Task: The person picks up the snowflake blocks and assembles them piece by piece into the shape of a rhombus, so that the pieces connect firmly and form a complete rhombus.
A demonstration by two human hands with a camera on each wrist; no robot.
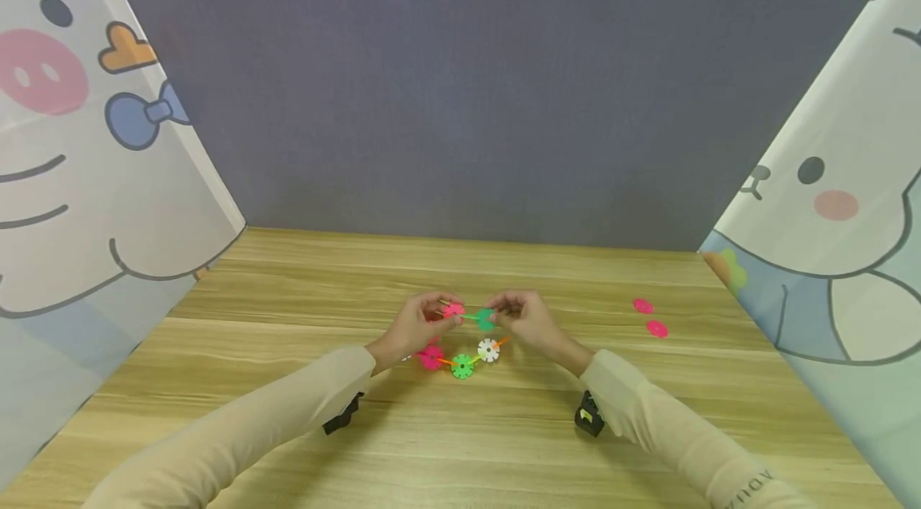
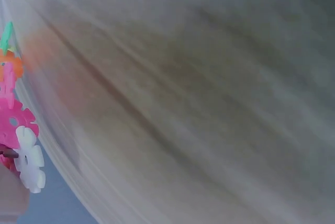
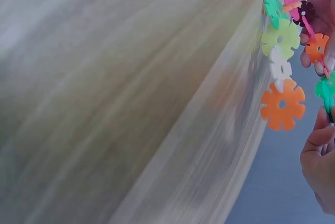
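Observation:
Between my two hands runs a chain of slotted flower-shaped plastic discs joined edge to edge. My left hand pinches it by a pink disc between thumb and fingers. At the other end of the upper stretch, my right hand pinches a teal-green disc. The lower stretch hangs in a curve, with a pink disc, a green disc and a white disc. An orange disc ends this stretch, apart from my right hand. My left fingers hide part of the chain.
Two loose pink discs, one farther back and one nearer, lie on the wooden table at the right. A grey panel stands behind the table, with cartoon-printed sheets at both sides. Black wrist devices sit under both sleeves.

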